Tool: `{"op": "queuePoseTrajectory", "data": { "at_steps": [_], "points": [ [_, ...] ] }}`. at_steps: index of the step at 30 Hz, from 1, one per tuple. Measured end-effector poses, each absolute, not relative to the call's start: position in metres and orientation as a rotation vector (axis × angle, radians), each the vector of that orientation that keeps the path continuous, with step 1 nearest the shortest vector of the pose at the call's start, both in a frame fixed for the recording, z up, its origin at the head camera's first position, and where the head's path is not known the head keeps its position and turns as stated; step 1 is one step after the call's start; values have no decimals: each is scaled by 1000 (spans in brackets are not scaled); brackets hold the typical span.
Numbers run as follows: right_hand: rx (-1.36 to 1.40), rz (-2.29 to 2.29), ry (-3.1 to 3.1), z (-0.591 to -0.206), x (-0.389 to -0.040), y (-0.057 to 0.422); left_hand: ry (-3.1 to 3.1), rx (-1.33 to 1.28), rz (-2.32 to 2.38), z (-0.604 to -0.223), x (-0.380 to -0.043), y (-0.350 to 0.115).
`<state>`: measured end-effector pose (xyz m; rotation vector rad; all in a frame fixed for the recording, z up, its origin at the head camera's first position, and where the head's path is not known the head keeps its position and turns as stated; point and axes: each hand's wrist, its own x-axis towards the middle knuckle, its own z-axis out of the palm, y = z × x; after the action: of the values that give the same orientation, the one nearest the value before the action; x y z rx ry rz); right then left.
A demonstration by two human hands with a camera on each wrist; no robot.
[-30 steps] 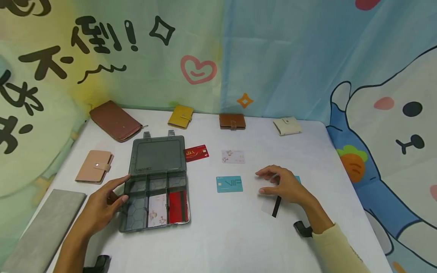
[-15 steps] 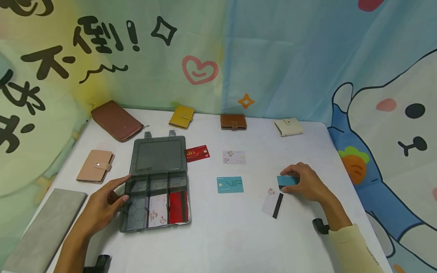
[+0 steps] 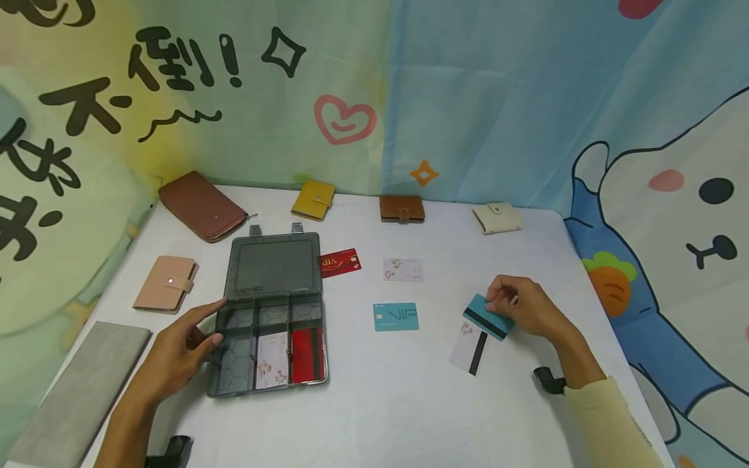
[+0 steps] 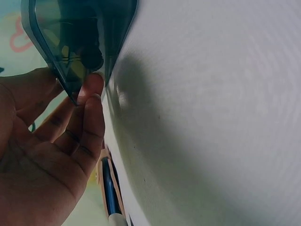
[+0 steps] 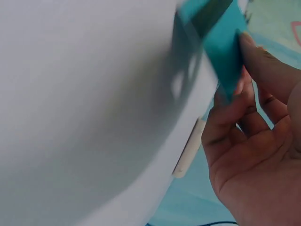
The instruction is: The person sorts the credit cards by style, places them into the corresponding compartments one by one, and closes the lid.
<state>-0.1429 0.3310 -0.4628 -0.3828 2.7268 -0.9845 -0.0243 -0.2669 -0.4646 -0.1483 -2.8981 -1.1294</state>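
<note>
My right hand pinches a teal card between thumb and fingers, its black stripe showing. In the right wrist view the card is tilted off the white surface. Below it in the head view lies a pale flowered card with a black stripe, partly overlapped. My left hand grips the left edge of a grey see-through compartment box, whose lid lies folded back. In the left wrist view its fingers are at the box's corner. A flowered card and a red card sit in two front compartments.
On the table lie a teal VIP card, a flowered card and a red VIP card against the lid. Several wallets line the back, including a yellow one. A pink wallet and grey case lie left.
My right hand has moved right to the teal card, taken hold of it and tilted it up, its striped face now showing. My left hand stays at the box.
</note>
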Motion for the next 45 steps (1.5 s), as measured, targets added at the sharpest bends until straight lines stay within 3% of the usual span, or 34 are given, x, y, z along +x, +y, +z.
{"op": "queuePoseTrajectory", "data": {
  "at_steps": [10,45],
  "points": [
    [-446,-1321,2462,-445,-141,287,-2884,-175,-1120,-464,-24,-266],
    [-571,-1718,1824,-454,-102,33,-2869,-202,-1126,-464,-24,-266]
  ]
}}
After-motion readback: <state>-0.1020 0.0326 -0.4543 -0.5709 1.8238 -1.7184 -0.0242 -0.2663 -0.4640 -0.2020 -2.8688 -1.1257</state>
